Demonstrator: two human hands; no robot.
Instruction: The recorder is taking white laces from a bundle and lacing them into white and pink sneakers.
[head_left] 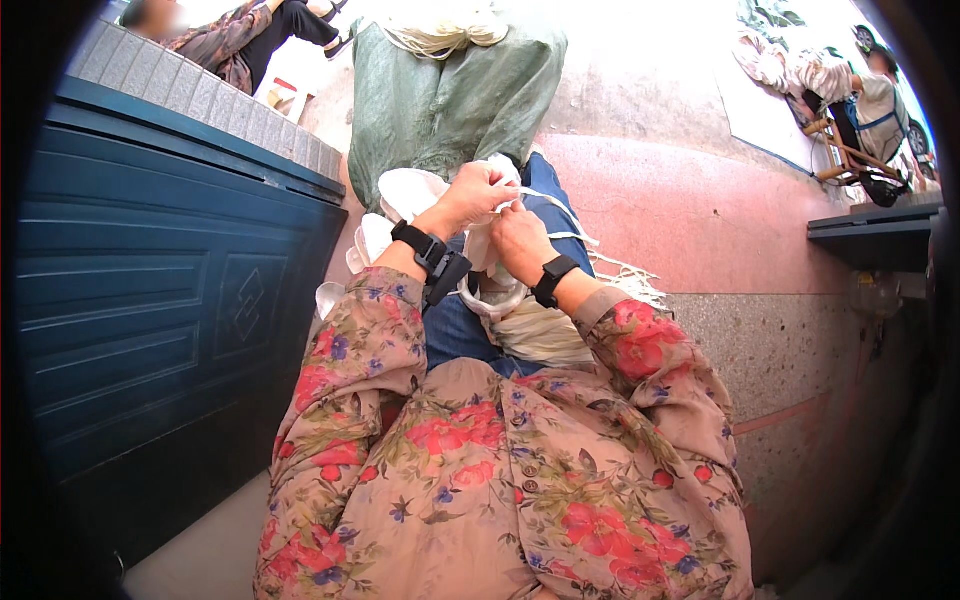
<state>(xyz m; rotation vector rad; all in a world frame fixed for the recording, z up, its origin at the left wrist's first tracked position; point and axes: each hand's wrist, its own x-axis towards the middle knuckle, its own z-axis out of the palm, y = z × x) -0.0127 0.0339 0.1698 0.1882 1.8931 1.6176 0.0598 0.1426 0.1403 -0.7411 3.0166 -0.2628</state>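
Observation:
Above my lap, my left hand pinches at a white piece that looks like a shoe upper, with a flat white lace at its fingertips. Just below and to the right, my right hand is closed, its fingertips together at the same lace and piece. The exact grip of each hand is partly hidden by the fingers. More white pieces hang in a row to the left of my wrists. A bundle of white laces lies across my jeans, its loose ends spreading right.
A large green sack stands in front of me with another lace bundle on top. A dark blue panelled door is close on my left. Other people sit at far left and far right, one beside a wooden chair.

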